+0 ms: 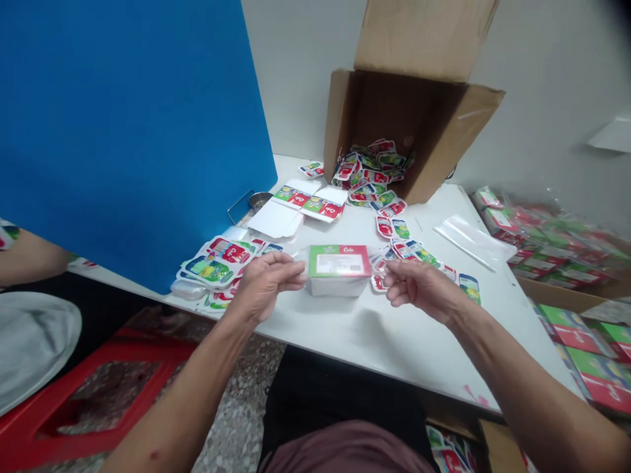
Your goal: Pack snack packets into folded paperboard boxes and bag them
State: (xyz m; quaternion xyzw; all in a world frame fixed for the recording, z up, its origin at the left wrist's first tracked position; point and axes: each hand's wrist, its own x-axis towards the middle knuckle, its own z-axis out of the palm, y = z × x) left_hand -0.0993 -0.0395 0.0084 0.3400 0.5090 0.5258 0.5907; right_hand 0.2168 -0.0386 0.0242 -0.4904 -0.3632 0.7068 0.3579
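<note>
A small green and red box with a white label stands over the white table between my two hands, inside what looks like a clear plastic bag. My left hand pinches the clear film at the box's left side. At the right, my right hand has its fingers closed on the film too, a little apart from the box. Printed card cutouts in red and green lie in a pile beside my left hand. More cutouts are spread behind my right hand.
An open cardboard carton full of cutouts lies at the back. Flat box blanks and a clear bag rest on the table. A blue panel stands left, a person's arm behind it. Wrapped boxes are stacked right.
</note>
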